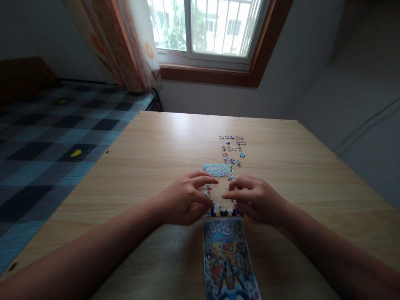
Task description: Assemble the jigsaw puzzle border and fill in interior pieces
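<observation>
A partly joined jigsaw puzzle [218,170] lies on the table as a frame of border pieces, its bare middle showing wood. Its top strip carries "Bluey" lettering. My left hand [190,196] rests at the left side of the frame, fingers apart and thumb near the edge pieces. At the right side is my right hand [254,196], its fingers stretched leftward over the opening. No piece shows in either hand. Parts of both side borders are hidden under the fingers. Just below the frame lies a printed picture sheet [229,258] with the same lettering.
Several loose puzzle pieces [233,148] are laid out beyond the frame on the wooden table [140,154]. A bed with a checked cover [93,104] stands to the left. Behind the table are a window [218,29] and a curtain [121,41].
</observation>
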A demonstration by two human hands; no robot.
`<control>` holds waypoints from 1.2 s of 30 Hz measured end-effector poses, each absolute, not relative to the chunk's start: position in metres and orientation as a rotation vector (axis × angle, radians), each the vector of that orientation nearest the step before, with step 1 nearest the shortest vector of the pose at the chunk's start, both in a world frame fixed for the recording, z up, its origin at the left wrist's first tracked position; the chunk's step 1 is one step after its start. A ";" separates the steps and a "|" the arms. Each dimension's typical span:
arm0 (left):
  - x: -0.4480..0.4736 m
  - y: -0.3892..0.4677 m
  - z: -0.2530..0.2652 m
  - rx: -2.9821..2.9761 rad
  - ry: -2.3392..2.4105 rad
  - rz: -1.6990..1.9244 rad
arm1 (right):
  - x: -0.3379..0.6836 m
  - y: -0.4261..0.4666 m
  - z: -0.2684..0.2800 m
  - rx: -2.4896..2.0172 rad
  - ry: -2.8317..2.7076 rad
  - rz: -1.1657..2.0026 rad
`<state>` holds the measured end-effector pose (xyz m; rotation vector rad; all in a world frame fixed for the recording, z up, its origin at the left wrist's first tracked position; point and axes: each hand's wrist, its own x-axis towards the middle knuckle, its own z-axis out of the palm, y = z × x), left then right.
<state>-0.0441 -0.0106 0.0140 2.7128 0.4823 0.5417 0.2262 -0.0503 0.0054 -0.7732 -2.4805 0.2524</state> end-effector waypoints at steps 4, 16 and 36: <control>-0.044 -0.012 0.015 2.692 0.493 0.605 | 0.236 -0.046 0.009 -0.818 -2.372 0.199; -0.043 -0.014 0.022 2.682 0.585 0.484 | 0.248 -0.040 0.021 -0.849 -2.275 0.161; -0.043 -0.014 0.012 2.761 0.657 0.324 | 0.276 0.005 -0.023 -1.364 -1.451 0.414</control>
